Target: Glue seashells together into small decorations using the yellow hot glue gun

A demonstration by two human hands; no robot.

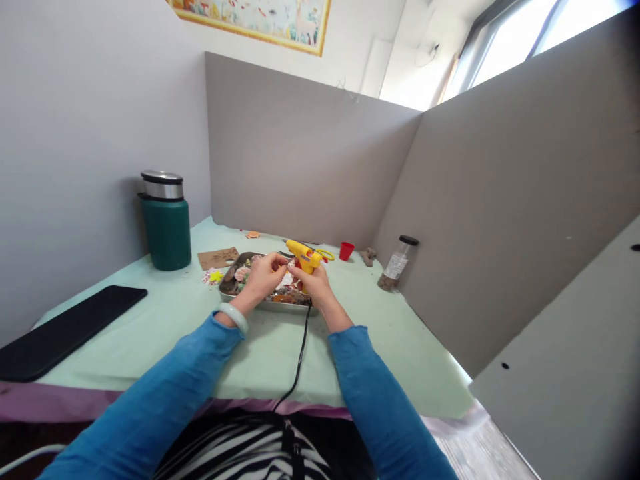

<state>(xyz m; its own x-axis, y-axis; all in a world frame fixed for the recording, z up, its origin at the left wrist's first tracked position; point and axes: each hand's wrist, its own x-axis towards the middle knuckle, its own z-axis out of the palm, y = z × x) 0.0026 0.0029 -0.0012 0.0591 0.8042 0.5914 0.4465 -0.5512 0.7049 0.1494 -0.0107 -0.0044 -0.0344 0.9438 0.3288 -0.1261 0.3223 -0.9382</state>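
Note:
My right hand is closed around a yellow hot glue gun, whose nozzle points up and to the left. A black cord runs from below that hand toward the table's front edge. Thumb and fingers of my left hand are pinched together, close to the right fingertips; whatever lies between them is too small to make out. Both hands are over a metal tray of shells and small loose pieces, partly hidden by them. A pale bangle circles my left wrist.
On the green-covered table stand a green bottle at left, a red cup and a clear jar at right. A black mat lies front left. Brown cardboard and yellow-handled scissors lie by the tray. Grey partitions surround the table.

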